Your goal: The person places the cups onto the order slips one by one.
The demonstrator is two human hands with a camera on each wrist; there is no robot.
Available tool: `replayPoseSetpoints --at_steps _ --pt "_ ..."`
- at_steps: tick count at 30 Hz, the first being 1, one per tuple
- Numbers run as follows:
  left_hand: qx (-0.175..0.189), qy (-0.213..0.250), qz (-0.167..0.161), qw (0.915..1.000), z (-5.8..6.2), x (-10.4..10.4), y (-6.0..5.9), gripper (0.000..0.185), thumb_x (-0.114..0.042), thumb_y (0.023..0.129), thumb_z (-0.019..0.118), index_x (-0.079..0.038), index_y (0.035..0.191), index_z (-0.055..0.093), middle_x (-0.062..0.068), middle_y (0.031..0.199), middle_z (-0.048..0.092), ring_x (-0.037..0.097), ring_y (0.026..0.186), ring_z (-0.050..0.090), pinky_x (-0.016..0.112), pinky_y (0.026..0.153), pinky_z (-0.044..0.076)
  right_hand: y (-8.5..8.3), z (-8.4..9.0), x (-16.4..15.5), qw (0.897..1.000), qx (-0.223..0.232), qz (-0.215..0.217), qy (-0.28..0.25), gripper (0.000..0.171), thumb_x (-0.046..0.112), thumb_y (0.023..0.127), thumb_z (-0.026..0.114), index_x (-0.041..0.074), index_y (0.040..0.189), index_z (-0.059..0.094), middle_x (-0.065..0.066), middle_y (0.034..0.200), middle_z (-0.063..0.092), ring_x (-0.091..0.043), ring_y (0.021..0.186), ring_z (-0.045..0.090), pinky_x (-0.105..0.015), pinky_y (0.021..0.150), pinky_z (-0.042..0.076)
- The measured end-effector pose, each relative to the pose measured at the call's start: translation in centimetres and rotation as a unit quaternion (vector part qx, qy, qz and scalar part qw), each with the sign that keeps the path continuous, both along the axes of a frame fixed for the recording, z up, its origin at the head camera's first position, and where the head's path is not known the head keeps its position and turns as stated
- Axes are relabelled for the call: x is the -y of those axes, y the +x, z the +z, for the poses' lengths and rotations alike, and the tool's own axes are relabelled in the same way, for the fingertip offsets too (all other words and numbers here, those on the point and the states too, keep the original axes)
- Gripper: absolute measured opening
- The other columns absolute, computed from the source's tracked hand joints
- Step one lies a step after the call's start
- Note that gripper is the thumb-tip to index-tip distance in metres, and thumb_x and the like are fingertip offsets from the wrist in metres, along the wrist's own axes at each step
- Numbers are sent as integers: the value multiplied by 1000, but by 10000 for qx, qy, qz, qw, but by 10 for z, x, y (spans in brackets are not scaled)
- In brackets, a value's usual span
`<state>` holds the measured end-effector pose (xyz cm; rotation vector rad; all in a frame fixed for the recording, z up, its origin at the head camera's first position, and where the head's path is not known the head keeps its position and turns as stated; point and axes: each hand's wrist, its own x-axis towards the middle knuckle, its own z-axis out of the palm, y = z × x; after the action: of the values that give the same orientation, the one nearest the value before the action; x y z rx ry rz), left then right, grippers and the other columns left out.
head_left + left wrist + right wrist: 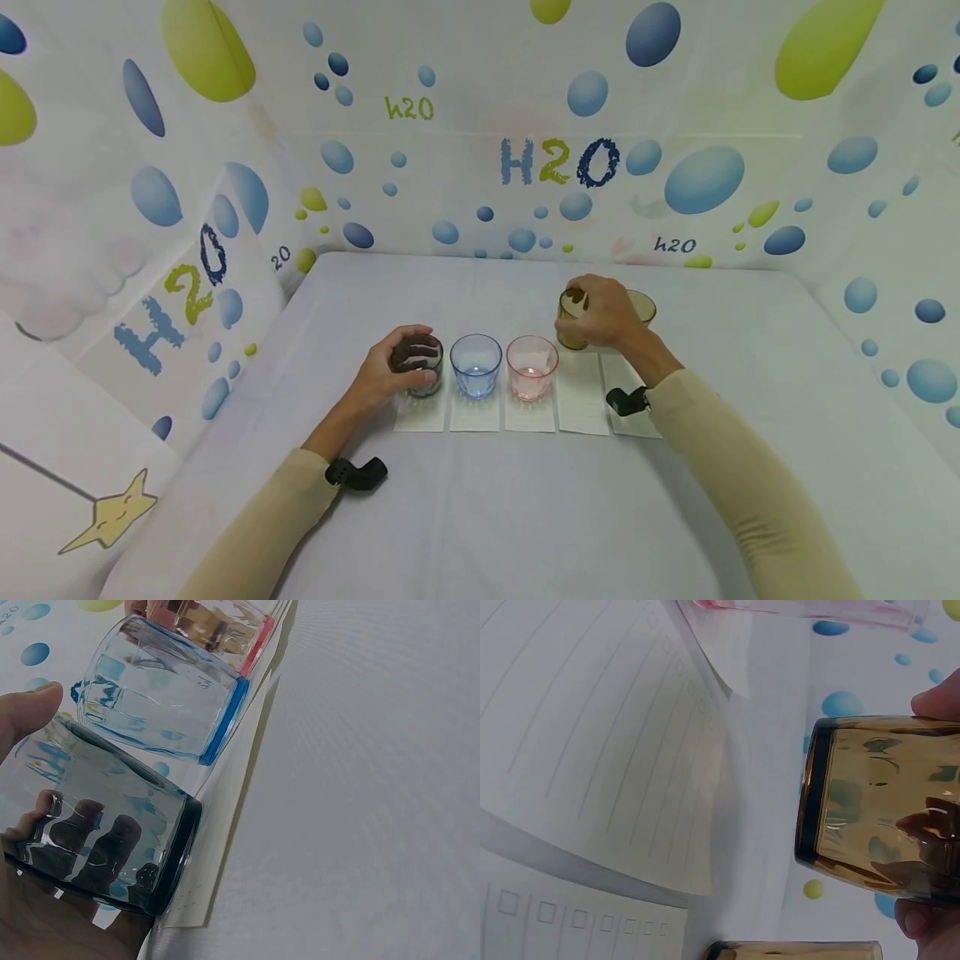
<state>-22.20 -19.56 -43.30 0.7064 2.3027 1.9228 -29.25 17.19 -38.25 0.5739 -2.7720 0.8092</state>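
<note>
My left hand is wrapped around a dark grey glass, which stands on the leftmost paper slip. Its fingers show through the glass in the left wrist view. My right hand grips an amber glass at the far end of the fourth slip. In the right wrist view its base appears raised off the table. A second amber glass is partly hidden behind the right hand. Between the hands, a blue-tinted glass and a pink-tinted glass stand upright on their own slips.
Several pale paper slips lie side by side on the white-covered table. Those toward the right carry printed lines and small boxes. A white backdrop with blue and green drops rises behind and at both sides.
</note>
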Motion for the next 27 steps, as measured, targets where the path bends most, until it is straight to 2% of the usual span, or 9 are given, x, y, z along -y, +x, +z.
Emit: replayPoseSetpoints --at_steps 3,7,10,13,22,27 --pt "38 26 -34 10000 2 -1 1 65 -4 79 73 -8 136 43 17 129 51 36 119 50 46 102 41 2 -1 0 10000 33 52 28 54 39 68 75 6 109 63 -5 97 62 -25 87 57 -36 71 51" --pt "111 32 -66 9999 12 -2 6 65 -2 79 73 -2 136 41 22 129 49 41 119 48 51 102 39 4 -3 -1 9999 50 86 64 53 39 68 75 6 108 63 -6 97 63 -28 88 59 -35 71 51" --pt "132 3 -44 9999 20 -4 10 64 -2 79 72 2 135 41 25 127 48 45 118 47 55 102 37 6 -3 -1 9999 52 116 82 54 38 67 74 5 107 63 -6 96 63 -28 86 59 -35 70 51" --pt "123 -12 -30 9999 23 -4 12 63 -2 79 72 3 134 41 26 127 48 46 118 47 56 102 37 9 -4 -1 9998 85 146 120 54 38 67 74 4 107 63 -6 96 62 -25 85 57 -35 71 51" --pt "40 30 -32 10000 3 0 2 65 -4 79 73 -8 136 43 17 129 51 36 119 50 46 102 41 17 -7 0 9995 169 116 251 53 37 66 76 7 107 62 -3 96 62 -20 84 55 -35 72 52" --pt "-13 97 -60 9999 0 0 0 63 -5 79 73 -9 135 44 16 128 51 35 118 51 47 102 42 20 -8 -2 9994 83 233 235 50 32 66 77 6 106 63 -5 95 63 -22 84 56 -35 71 51"
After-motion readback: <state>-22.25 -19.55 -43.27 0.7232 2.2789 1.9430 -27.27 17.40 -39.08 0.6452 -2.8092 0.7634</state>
